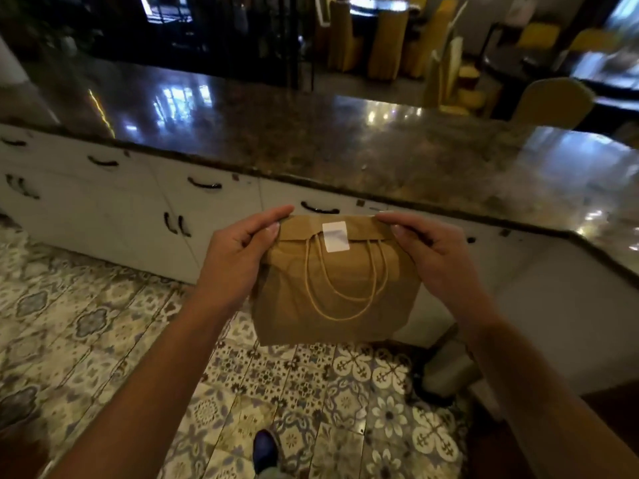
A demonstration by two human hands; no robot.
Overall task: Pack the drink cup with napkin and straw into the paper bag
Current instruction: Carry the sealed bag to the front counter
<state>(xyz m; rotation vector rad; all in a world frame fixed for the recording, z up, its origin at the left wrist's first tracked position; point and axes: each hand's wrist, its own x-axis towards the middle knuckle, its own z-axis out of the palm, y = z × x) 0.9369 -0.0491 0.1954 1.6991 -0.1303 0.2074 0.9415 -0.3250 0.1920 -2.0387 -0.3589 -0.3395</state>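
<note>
Shoe (264, 445) on patterned tile floor (86, 323) at bottom. Left hand (238, 257) and right hand (432, 257) pinch the top corners of the brown paper bag (332, 319), held in the air in front of the counter (345, 146), not resting on it. Bag top folded over, sealed by white sticker (335, 237); twine handles hang down its front. White cabinets (138, 209) sit under the counter edge; yellow chairs (387, 43) beyond.

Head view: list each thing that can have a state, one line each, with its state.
paper bag: top folded over, held in the air in front of the counter
white sticker: stuck across the fold, sealing it
rope handles: hanging loose down the bag's front
left hand: grip pinching the bag's top left corner
right hand: grip pinching the top right corner
cabinet drawers: shut
</note>
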